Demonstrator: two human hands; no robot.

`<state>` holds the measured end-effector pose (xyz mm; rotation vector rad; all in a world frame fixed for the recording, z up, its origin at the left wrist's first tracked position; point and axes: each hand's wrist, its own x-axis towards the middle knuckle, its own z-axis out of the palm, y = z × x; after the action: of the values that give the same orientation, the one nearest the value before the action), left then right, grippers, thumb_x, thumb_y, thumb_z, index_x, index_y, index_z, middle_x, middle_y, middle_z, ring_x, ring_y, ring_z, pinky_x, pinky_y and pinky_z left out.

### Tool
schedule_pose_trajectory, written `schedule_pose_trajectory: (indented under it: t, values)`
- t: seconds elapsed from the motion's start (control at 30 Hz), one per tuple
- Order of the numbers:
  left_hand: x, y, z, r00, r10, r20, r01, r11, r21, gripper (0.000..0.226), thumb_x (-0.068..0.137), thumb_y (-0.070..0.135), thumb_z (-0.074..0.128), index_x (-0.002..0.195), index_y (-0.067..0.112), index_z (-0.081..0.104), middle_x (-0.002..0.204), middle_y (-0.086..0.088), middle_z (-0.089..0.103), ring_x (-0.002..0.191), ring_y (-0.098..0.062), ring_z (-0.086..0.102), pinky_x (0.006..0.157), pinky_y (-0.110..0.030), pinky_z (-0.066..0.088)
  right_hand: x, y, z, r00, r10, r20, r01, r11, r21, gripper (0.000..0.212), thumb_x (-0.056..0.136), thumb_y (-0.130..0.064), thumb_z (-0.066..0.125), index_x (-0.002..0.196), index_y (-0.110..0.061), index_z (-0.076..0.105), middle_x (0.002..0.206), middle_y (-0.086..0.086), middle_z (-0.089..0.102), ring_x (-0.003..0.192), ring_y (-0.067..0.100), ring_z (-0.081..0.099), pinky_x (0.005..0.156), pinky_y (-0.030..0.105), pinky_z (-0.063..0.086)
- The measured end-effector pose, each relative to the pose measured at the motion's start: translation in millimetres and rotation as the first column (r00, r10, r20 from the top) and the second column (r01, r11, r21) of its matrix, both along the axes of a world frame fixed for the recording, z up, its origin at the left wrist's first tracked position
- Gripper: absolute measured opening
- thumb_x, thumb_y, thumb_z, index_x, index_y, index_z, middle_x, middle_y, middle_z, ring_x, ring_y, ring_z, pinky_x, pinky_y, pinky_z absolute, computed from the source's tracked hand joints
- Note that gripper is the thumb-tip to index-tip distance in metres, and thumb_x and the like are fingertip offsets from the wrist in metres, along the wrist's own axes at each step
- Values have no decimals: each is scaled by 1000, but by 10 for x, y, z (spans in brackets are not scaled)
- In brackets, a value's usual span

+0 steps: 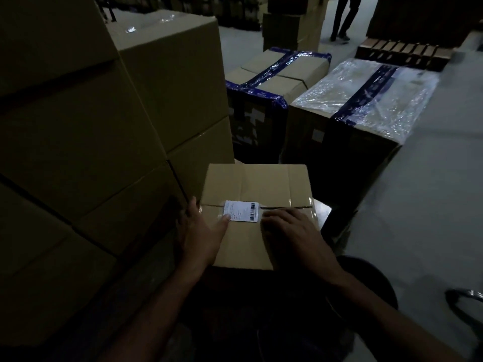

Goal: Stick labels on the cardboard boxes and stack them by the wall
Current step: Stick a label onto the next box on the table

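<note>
The small box [257, 212] lies under both hands. The left hand [202, 231] presses the label [241, 210] flat with its thumb; the right hand [290, 231], fingers relaxed, steadies the box just beside the label.

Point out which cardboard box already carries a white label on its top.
The small brown cardboard box directly under both hands, with the white barcode label across its centre seam. The blue-taped boxes behind show no such label on top.
</note>
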<state>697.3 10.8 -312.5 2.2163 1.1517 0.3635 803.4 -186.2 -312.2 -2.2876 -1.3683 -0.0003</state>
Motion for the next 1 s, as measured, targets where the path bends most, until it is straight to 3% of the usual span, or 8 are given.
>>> schedule_pose_trajectory:
  t: [0.1, 0.2, 0.27, 0.43, 0.67, 0.8, 0.93, 1.0]
  values:
    - [-132, -58, -62, 998, 17, 55, -12, 995, -104, 104, 74, 59, 78, 153, 20, 25, 150, -12, 36, 135, -31, 40, 108, -43, 36, 338, -56, 50, 992, 91, -87, -93, 995, -27, 44, 88, -34, 39, 121, -23, 66, 130, -13, 59, 119, 5, 44, 100, 16, 28]
    - [-164, -92, -131, 992, 36, 118, -15, 985, -173, 112, 67, 61, 82, 153, 24, 21, 149, -7, 33, 134, -29, 41, 108, -48, 40, 472, 19, 62, 992, 27, -126, -24, 999, 23, 35, 86, -38, 49, 108, -24, 72, 114, -9, 69, 103, 13, 56, 87, 28, 43]
    - [-105, -109, -122, 991, 24, 130, -4, 989, -150, 116, 65, 60, 84, 154, 27, 16, 149, -3, 28, 134, -29, 39, 106, -51, 42, 438, 124, 74, 985, -73, -155, 83, 995, 57, 25, 87, -36, 59, 102, -22, 73, 102, -5, 71, 96, 17, 58, 78, 30, 42]
    - [84, -132, -68, 983, -98, 157, 100, 995, -4, 125, 55, 69, 83, 153, 33, 13, 153, 14, 15, 141, -26, 30, 108, -54, 41, 310, 311, 26, 939, -195, -284, 240, 961, 134, 21, 83, -33, 70, 104, -27, 70, 97, -10, 70, 93, 12, 60, 84, 41, 52]
    - [71, -108, -166, 972, -118, 205, 117, 993, 13, 122, 58, 69, 81, 154, 30, 17, 158, 14, 11, 145, -23, 26, 109, -54, 41, 285, 338, -32, 952, -179, -248, 211, 971, 109, 23, 79, -31, 73, 100, -30, 64, 97, -13, 66, 99, 9, 50, 88, 44, 47]
    - [75, -104, -167, 969, -122, 212, 119, 992, 29, 123, 58, 66, 82, 155, 28, 18, 158, 13, 13, 145, -22, 27, 110, -53, 40, 352, 354, 3, 918, -145, -370, 192, 977, 95, 23, 77, -31, 75, 93, -36, 60, 95, -14, 66, 98, 8, 55, 87, 44, 50]
    - [81, -104, -167, 969, -123, 215, 118, 992, 33, 123, 59, 63, 85, 155, 27, 17, 157, 15, 12, 145, -21, 26, 111, -51, 40, 329, 373, 16, 927, -176, -332, 208, 976, 65, 25, 78, -30, 75, 98, -32, 59, 97, -12, 66, 97, 10, 51, 86, 43, 48]
    - [83, -96, -173, 971, -120, 208, 114, 993, 39, 123, 59, 64, 84, 155, 28, 17, 157, 15, 12, 145, -22, 26, 110, -52, 41, 330, 359, 51, 917, -148, -370, 185, 980, 68, 22, 76, -28, 72, 87, -36, 55, 97, -11, 69, 96, 10, 56, 84, 45, 51]
